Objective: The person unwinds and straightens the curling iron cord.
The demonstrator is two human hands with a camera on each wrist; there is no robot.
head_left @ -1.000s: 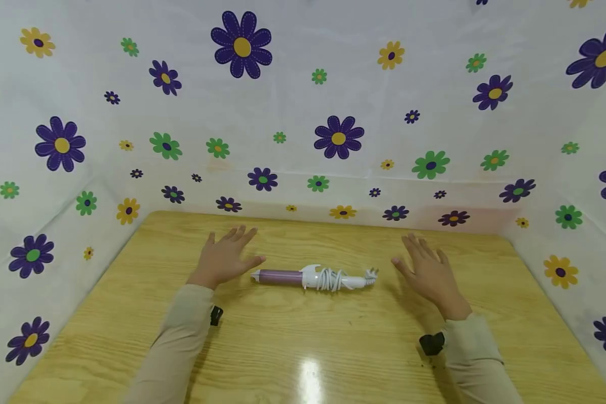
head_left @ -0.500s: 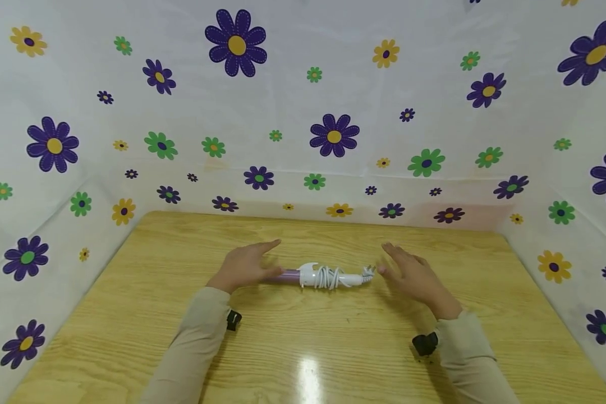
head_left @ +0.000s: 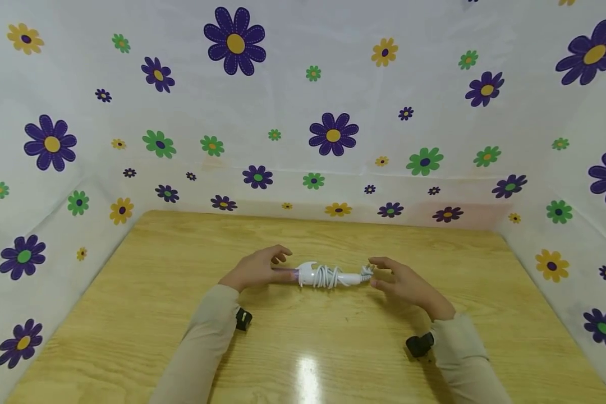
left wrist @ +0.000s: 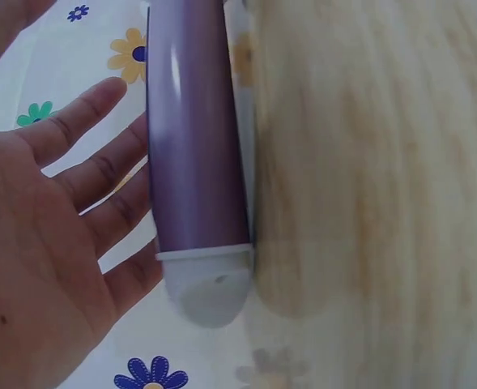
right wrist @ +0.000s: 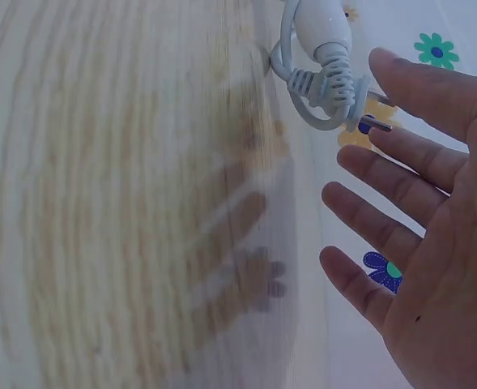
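Observation:
A curling iron [head_left: 308, 275] lies crosswise on the wooden table, its cord wound around the white handle. My left hand [head_left: 255, 270] is at its purple barrel [left wrist: 193, 130], covering the tip in the head view. In the left wrist view the fingers are spread and loosely bent, some reaching behind the barrel, and the white tip cap [left wrist: 210, 288] points toward the camera. At the handle end, my right hand [head_left: 409, 283] has relaxed fingers beside the two-pin plug [right wrist: 355, 113]. Its thumb and forefinger come close to the pins without gripping them.
The wooden table [head_left: 293, 336] carries a bright light reflection near the front. White cloth with purple, green and yellow flowers [head_left: 333, 134] hangs along the back and both sides. Black wrist cameras [head_left: 419, 344] sit under the cuffs.
Both hands have moved inward, the left rightward onto the barrel and the right leftward to the plug. Their fingers have gone from spread to gently bent. The curling iron has stayed in place.

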